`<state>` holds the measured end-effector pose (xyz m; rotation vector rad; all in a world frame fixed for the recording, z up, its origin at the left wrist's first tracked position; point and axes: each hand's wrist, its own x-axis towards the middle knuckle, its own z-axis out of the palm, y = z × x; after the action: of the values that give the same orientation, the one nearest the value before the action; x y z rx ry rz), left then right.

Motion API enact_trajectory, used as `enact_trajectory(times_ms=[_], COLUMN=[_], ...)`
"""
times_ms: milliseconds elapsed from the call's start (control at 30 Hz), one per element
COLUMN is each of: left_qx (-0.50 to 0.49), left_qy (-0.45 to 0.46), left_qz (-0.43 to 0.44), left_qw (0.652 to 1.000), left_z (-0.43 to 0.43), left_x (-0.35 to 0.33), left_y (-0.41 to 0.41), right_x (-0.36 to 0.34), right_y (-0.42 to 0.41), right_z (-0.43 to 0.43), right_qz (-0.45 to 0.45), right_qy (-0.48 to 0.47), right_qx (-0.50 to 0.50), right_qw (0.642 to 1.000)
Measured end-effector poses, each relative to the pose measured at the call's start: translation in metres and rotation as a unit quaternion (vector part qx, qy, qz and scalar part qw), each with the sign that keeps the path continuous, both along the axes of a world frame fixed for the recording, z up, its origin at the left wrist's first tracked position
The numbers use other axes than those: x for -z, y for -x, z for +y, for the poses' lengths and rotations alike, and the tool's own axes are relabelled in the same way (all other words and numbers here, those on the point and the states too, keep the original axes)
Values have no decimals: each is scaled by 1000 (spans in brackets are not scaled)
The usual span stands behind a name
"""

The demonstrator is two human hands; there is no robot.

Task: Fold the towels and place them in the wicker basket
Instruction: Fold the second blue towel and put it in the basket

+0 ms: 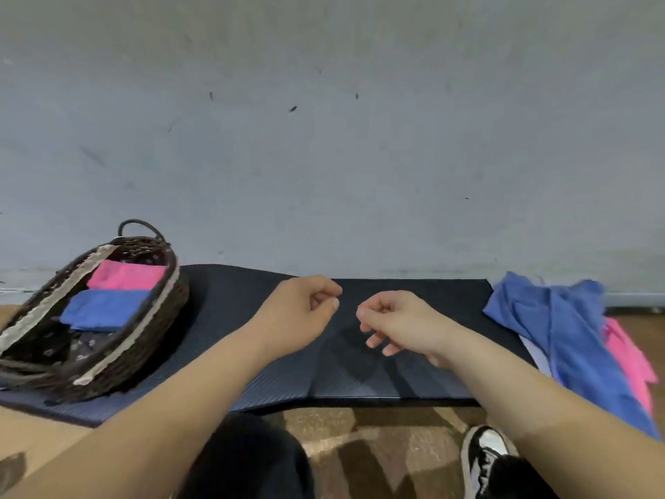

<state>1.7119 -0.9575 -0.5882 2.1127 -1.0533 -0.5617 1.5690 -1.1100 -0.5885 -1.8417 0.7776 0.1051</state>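
A dark wicker basket stands at the left end of a black mat. Inside it lie a folded pink towel and, nearer me, a folded blue towel. A loose pile sits at the mat's right end, with a crumpled blue towel on top and a pink towel beneath it. My left hand hovers over the mat's middle with its fingers curled closed and nothing in it. Just to the right, my right hand is loosely curled, fingers apart, and also holds nothing.
A grey wall rises right behind the mat. The floor in front is brown and patterned. My dark trouser leg and a black-and-white shoe are at the bottom edge. The hands cast shadows on the mat.
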Motion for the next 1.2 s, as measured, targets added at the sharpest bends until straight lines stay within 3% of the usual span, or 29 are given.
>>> enact_trajectory(times_ms=[100, 267, 400, 500, 633, 833, 1067, 1200], left_qx=[54, 115, 140, 141, 142, 150, 145, 136], left_qy=[-7, -23, -32, -30, -33, -39, -42, -32], left_qz=[17, 18, 28, 35, 50, 28, 17, 3], left_qw=[998, 993, 989, 989, 988, 988, 988, 990], left_z=[-53, -122, -158, -178, -191, -186, -171, -161], left_x=[9, 22, 35, 46, 59, 66, 55, 58], left_y=[41, 95, 129, 150, 172, 174, 164, 165], right_x=[8, 38, 61, 65, 73, 86, 96, 73], right_y=[39, 105, 162, 194, 211, 209, 200, 191], right_z=[-49, -133, -180, -200, -208, -207, -201, -193], right_qz=[26, 71, 70, 63, 145, 186, 201, 152], right_qy=[34, 171, 275, 295, 332, 405, 404, 398], right_qx=[17, 97, 221, 310, 257, 222, 241, 252], right_qw=[999, 978, 933, 902, 896, 868, 859, 869])
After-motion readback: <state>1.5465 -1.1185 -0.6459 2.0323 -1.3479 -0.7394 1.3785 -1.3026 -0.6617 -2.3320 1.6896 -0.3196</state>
